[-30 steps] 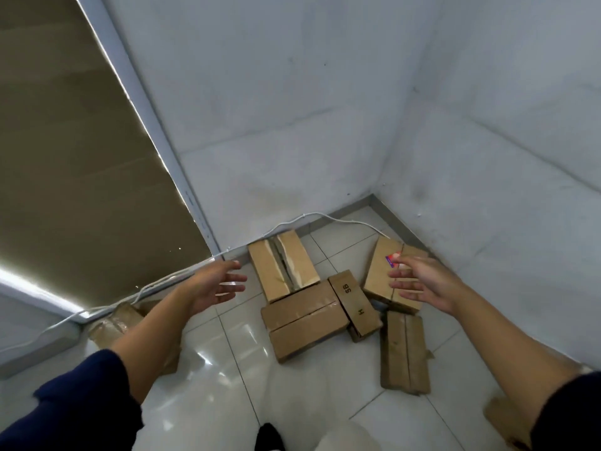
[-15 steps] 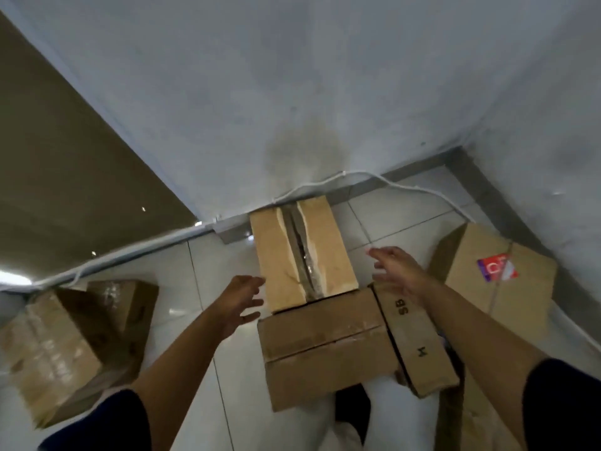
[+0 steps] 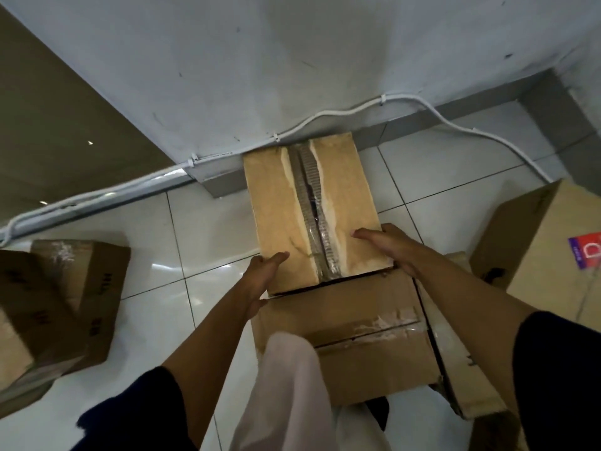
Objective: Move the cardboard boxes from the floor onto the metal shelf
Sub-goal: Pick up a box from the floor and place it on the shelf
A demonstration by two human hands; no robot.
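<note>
Brown cardboard boxes (image 3: 58,307) still litter the white tiled floor (image 3: 201,229); your left hand (image 3: 260,281) and right hand (image 3: 387,247) clasp the torn tan box (image 3: 312,209) by the wall. No metal shelf shows; most work remains.

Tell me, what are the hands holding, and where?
Both hands grip the torn-top cardboard box at its near end: left hand on the left corner, right hand on the right, thumbs on top.
</note>
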